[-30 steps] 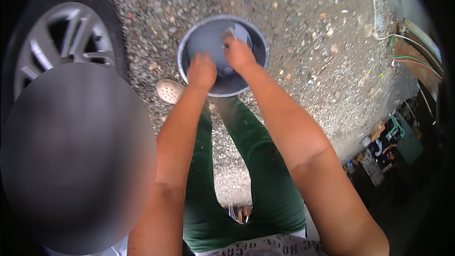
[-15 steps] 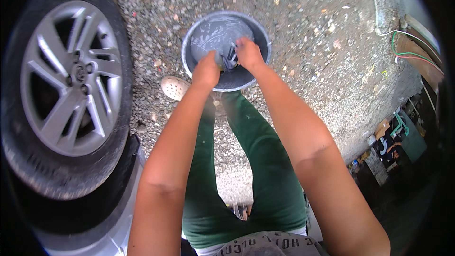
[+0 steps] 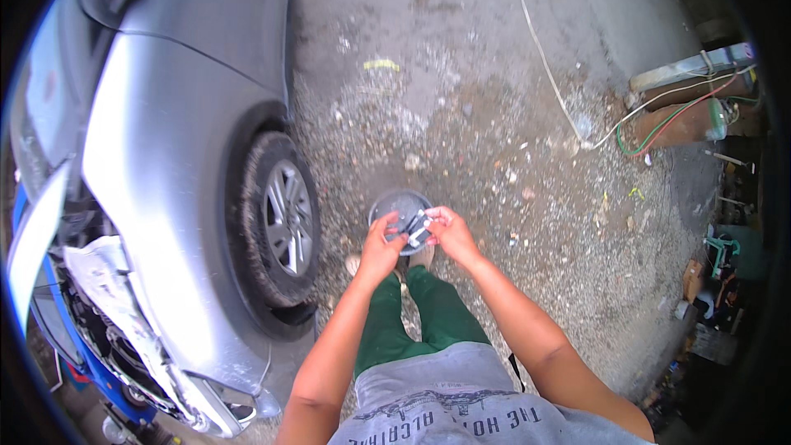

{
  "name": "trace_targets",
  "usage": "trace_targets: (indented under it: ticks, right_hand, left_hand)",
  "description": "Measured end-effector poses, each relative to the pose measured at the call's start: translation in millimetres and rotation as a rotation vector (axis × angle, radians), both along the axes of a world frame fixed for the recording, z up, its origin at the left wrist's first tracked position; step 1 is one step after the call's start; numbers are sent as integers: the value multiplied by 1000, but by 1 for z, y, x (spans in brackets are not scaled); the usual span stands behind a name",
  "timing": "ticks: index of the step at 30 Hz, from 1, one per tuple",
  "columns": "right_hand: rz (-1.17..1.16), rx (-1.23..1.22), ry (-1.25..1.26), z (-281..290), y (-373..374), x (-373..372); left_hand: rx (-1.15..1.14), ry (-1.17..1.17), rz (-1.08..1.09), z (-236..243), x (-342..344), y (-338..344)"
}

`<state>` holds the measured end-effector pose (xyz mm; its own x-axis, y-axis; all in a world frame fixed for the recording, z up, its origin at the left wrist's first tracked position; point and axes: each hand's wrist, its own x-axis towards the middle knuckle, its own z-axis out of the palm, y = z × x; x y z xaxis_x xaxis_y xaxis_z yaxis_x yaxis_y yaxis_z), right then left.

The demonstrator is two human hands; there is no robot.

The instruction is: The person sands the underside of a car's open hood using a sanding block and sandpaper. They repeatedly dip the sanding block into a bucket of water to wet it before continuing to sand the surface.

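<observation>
My left hand (image 3: 383, 237) and my right hand (image 3: 449, 235) have their fingers curled round small dark-and-pale pieces (image 3: 416, 228) that I cannot make out exactly. Both hands appear above a round grey basin (image 3: 383, 202), which stands on the gravel near my feet and is partly hidden by them. A light-coloured perforated shoe (image 3: 353, 262) is beside the basin.
A silver car (image 3: 156, 156) with its front end opened up stands along my left, its wheel (image 3: 288, 222) close by. A white cord (image 3: 548, 66) crosses the ground on my right, toward coloured hoses (image 3: 651, 136), boards and clutter (image 3: 717, 297) along the edge.
My hands have come up out of the basin with the pieces in their fingers. The view has lifted, so more of the car and ground shows and the basin looks smaller.
</observation>
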<state>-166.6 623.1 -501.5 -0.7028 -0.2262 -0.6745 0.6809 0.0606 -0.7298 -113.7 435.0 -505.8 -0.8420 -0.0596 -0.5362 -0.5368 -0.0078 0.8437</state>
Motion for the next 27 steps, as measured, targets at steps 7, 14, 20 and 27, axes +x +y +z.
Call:
trace_targets:
  ticks: [7, 14, 20, 27]
  right_hand:
    - [-116, -71, 333, 170, -11, -16]
    - [-203, -228, 420, 250, -37, -14]
    - [-154, -333, 535, 273, -54, -10]
    - [150, -372, 509, 281, -34, -5]
  left_hand:
    - [-115, 365, -128, 206, -2, 0]
    - [165, 347, 21, 263, 10, -1]
    - [274, 356, 131, 297, 21, 0]
    - [416, 123, 312, 294, 27, -4]
